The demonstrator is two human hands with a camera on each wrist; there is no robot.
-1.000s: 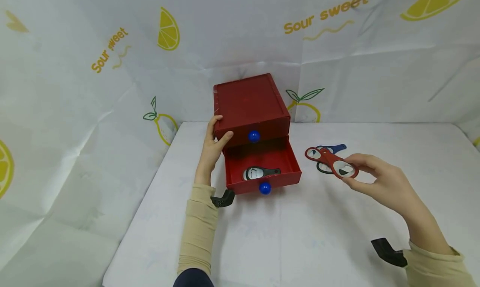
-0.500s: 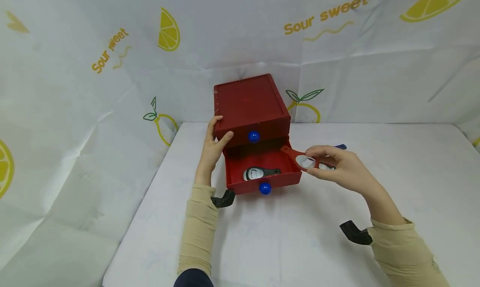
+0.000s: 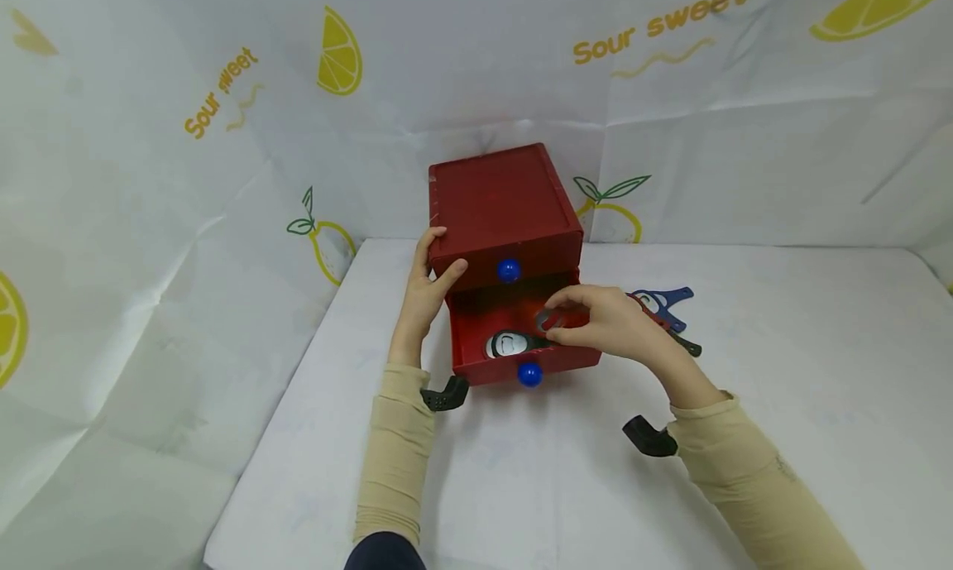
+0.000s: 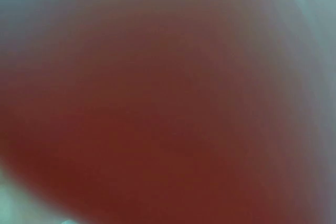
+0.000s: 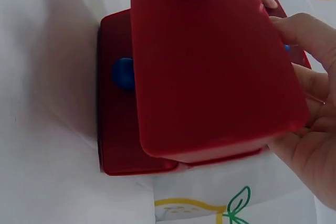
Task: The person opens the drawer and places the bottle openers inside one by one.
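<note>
A red two-drawer box [image 3: 495, 198] stands on the white table with its lower drawer [image 3: 465, 347] pulled out. My left hand [image 3: 424, 301] grips the box's left front corner, thumb on the front and fingers along the side. Inside the open drawer lies a dark-handled magnifying glass [image 3: 510, 343]. Over the drawer's right side, my right hand [image 3: 614, 326] pinches a small red magnifying glass [image 3: 547, 318] between thumb and fingers; most of it blends into the red behind. In the right wrist view, the drawer front [image 5: 220, 72] hides the fingertips. The left wrist view is a red blur.
Right of the box, partly behind my right hand, lie several similar magnifying glasses with blue [image 3: 673, 297], red and dark [image 3: 688, 347] handles. Blue knobs [image 3: 530, 375] stick out from the drawer fronts. A lemon-print cloth [image 3: 506, 65] hangs close behind the box.
My right hand has carried the red magnifying glass leftward from the pile on the right to inside the open drawer. The left hand has kept its grip on the box.
</note>
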